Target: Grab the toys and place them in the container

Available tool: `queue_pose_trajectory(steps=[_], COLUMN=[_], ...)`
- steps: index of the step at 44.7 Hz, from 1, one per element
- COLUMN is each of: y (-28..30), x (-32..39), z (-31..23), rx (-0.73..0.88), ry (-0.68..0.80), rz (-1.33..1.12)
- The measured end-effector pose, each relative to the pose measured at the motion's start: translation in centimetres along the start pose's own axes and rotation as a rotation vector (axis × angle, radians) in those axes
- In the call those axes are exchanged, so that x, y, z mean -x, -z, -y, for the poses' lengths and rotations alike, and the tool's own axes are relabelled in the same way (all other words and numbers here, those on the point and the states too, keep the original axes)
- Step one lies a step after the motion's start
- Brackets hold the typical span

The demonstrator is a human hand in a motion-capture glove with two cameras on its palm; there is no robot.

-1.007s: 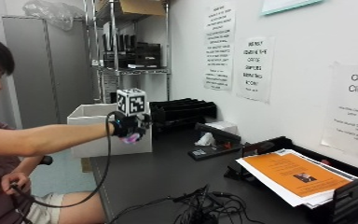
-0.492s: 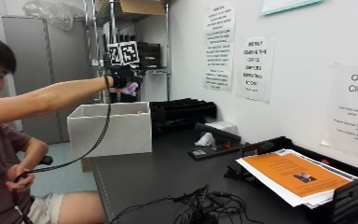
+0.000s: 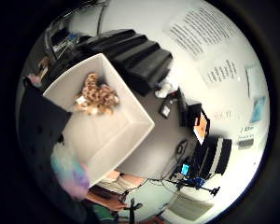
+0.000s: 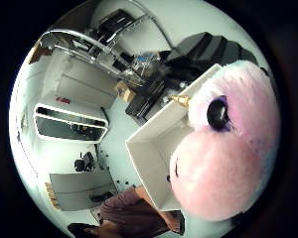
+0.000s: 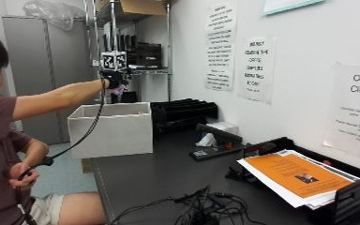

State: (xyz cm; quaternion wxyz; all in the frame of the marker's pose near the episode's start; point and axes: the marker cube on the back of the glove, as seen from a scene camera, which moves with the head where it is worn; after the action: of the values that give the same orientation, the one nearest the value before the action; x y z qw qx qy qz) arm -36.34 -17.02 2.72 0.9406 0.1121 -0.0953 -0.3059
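In the outside view my gloved right hand [image 5: 113, 78] is held high above the open white container [image 5: 111, 129] at the table's far left end. It grips a pink and purple plush toy [image 5: 117, 89], which hangs just under the palm. The toy's pink face with a black eye [image 4: 223, 148] fills much of the thumb side palm view, beside the container's rim [image 4: 139, 148]. The little finger side palm view looks down into the container [image 3: 130, 126], where a tan spotted plush toy [image 3: 96, 96] lies on the bottom. The held toy's edge [image 3: 71, 173] shows by the glove.
Black stacked trays [image 5: 183, 110] stand behind the container against the wall. A black stapler-like tool [image 5: 214, 150] and a white tissue lie mid-table. Cables [image 5: 192, 211] lie near the front edge. A tray of orange and white papers [image 5: 295, 176] sits at the right.
My hand has risen with the pink toy from in front of the container's side to well above its open top, and has since shifted only slightly.
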Motion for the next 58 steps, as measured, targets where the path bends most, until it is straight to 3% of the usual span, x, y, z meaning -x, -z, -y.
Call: queue_pose_trajectory(steps=[12,23,35,45,58], y=[-3.3,-3.4,-4.0,-3.4,1.8], x=[1.3,0.1,-1.8,-2.7,-5.7], z=[1.0,0.7,-1.4,-1.5,-4.4], rx=[0.117,0.126,0.489,0.415,0.337], ry=[-0.019,-0.075,-0.279,-0.203,-0.243], rz=[-0.16,-0.174,-0.191,-0.178,-0.232])
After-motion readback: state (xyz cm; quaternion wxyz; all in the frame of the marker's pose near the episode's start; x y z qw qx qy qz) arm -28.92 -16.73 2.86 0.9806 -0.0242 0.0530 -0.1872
